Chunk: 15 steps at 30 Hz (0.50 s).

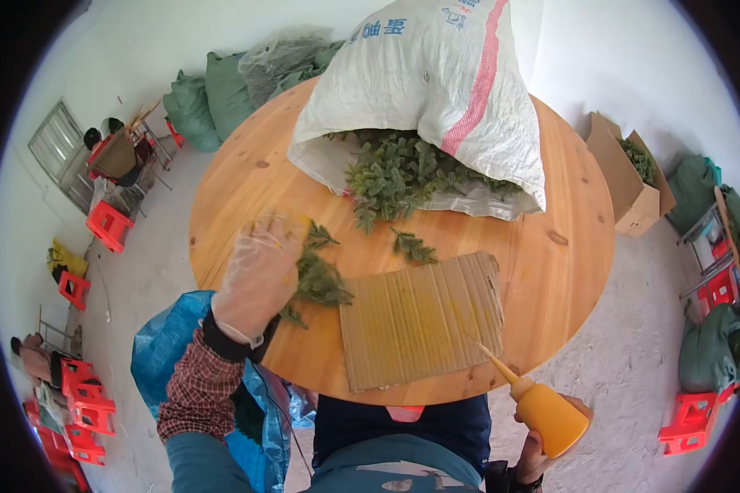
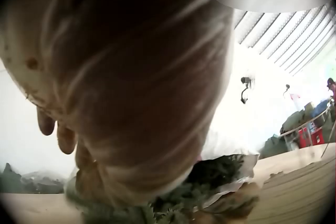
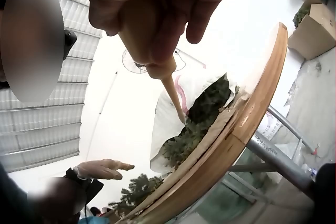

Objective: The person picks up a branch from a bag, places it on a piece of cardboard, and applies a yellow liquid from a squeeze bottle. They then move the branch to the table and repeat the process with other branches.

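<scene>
My left hand (image 1: 263, 267), in a clear plastic glove, is over the left part of the round table beside green sprigs (image 1: 321, 279); its fingers extend loosely in the right wrist view (image 3: 105, 169). Whether its fingertips touch a sprig is hidden. In my right hand (image 1: 536, 452) I grip a yellow squeeze bottle (image 1: 551, 417), its long nozzle pointing up-left near the cardboard's right edge. The ridged cardboard sheet (image 1: 419, 324) lies at the table's near edge, with yellowish smears on it. One small sprig (image 1: 414, 246) lies just beyond the cardboard.
A large white woven sack (image 1: 419, 82) full of green sprigs (image 1: 395, 177) lies open on the table's far side (image 1: 247, 177). A blue bag (image 1: 166, 341) hangs at the near left. Red stools (image 1: 108, 226), green sacks and a cardboard box (image 1: 625, 185) stand around; people sit at the left.
</scene>
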Each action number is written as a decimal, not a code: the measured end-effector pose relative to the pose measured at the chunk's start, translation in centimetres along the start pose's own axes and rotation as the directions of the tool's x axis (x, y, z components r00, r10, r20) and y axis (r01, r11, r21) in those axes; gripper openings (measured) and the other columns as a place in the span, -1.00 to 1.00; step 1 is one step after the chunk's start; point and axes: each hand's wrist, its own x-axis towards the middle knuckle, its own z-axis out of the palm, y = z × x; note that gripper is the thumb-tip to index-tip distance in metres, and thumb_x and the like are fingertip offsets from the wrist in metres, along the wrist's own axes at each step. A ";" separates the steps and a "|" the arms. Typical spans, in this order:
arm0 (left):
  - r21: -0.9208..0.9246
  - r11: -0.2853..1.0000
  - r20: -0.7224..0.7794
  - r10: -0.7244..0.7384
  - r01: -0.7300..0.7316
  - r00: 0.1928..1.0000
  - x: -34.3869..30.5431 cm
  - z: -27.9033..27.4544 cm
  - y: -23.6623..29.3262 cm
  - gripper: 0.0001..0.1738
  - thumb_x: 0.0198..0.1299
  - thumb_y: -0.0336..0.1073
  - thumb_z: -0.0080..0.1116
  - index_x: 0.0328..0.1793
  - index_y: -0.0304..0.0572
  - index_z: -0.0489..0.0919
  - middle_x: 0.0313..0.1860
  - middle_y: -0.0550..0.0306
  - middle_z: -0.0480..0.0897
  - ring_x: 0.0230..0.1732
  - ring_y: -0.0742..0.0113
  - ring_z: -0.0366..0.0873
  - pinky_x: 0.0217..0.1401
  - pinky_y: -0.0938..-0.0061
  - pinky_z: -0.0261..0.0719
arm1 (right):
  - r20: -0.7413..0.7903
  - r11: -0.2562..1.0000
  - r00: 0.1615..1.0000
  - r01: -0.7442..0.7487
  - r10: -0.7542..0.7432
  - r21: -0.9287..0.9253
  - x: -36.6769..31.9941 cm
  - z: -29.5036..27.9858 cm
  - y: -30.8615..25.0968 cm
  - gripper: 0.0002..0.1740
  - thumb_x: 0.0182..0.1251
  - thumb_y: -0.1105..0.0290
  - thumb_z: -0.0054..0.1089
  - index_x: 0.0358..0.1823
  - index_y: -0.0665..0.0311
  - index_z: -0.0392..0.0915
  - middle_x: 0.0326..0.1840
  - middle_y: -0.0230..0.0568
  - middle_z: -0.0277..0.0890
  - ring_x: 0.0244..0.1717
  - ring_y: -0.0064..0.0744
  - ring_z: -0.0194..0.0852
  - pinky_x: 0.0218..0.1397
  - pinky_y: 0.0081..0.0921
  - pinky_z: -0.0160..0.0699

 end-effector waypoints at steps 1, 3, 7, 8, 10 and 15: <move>0.039 0.999 0.013 -0.034 0.034 0.999 0.3 -0.1 -0.6 -0.65 0.19 -0.35 0.08 0.12 -0.14 0.59 0.18 -0.04 0.58 0.38 0.03 0.43 0.41 0.09 0.35 | -0.006 0.999 0.999 -0.036 0.036 0.029 0.2 0.2 0.0 -0.05 0.27 -0.41 0.23 0.15 0.42 0.28 -0.06 -0.09 0.43 -0.26 -0.31 0.61 -0.12 -0.41 0.59; 0.081 0.995 0.026 -0.068 0.066 0.997 1.2 0.3 -1.1 -0.66 0.18 -0.37 0.09 0.10 -0.14 0.59 0.14 -0.05 0.59 0.36 0.02 0.45 0.38 0.10 0.37 | -0.010 0.998 0.999 -0.034 0.034 0.046 0.4 0.9 -0.1 -0.05 0.26 -0.42 0.23 0.15 0.42 0.27 -0.07 -0.10 0.43 -0.31 -0.32 0.61 -0.17 -0.43 0.59; -0.266 0.936 -0.101 0.211 -0.231 0.972 5.5 0.7 2.4 -0.70 0.12 -0.40 0.13 0.00 -0.20 0.61 -0.03 -0.01 0.62 0.09 0.05 0.56 0.19 0.17 0.46 | -0.017 0.999 1.000 0.023 -0.023 0.022 0.5 1.1 0.7 -0.04 0.25 -0.43 0.22 0.14 0.42 0.26 -0.12 -0.13 0.43 -0.42 -0.33 0.62 -0.29 -0.46 0.58; -0.283 0.914 -0.150 0.258 -0.291 0.955 6.6 1.4 3.5 -0.75 0.10 -0.40 0.14 -0.07 -0.20 0.63 -0.09 0.02 0.63 0.00 0.10 0.59 0.12 0.22 0.48 | -0.015 0.997 0.997 0.077 -0.078 -0.020 0.5 0.8 1.6 -0.04 0.25 -0.43 0.22 0.14 0.42 0.26 -0.14 -0.13 0.44 -0.43 -0.34 0.63 -0.32 -0.47 0.58; -0.172 0.925 -0.134 0.318 -0.338 0.939 8.6 4.3 5.4 -0.83 0.09 -0.40 0.15 -0.17 -0.17 0.63 -0.19 0.06 0.63 -0.07 0.15 0.59 0.07 0.26 0.47 | -0.017 0.989 0.991 0.133 -0.135 -0.067 0.7 0.5 1.7 -0.03 0.25 -0.43 0.22 0.14 0.41 0.25 -0.16 -0.14 0.44 -0.44 -0.34 0.63 -0.34 -0.47 0.58; 0.214 0.920 0.065 0.321 -0.327 0.945 9.9 6.1 7.8 -0.96 0.05 -0.39 0.19 -0.43 -0.06 0.61 -0.44 0.16 0.58 -0.24 0.24 0.61 -0.04 0.34 0.45 | -0.051 0.999 0.998 0.031 -0.032 -0.034 0.8 -0.3 1.2 -0.03 0.25 -0.44 0.21 0.13 0.42 0.26 -0.15 -0.13 0.44 -0.37 -0.34 0.62 -0.24 -0.46 0.57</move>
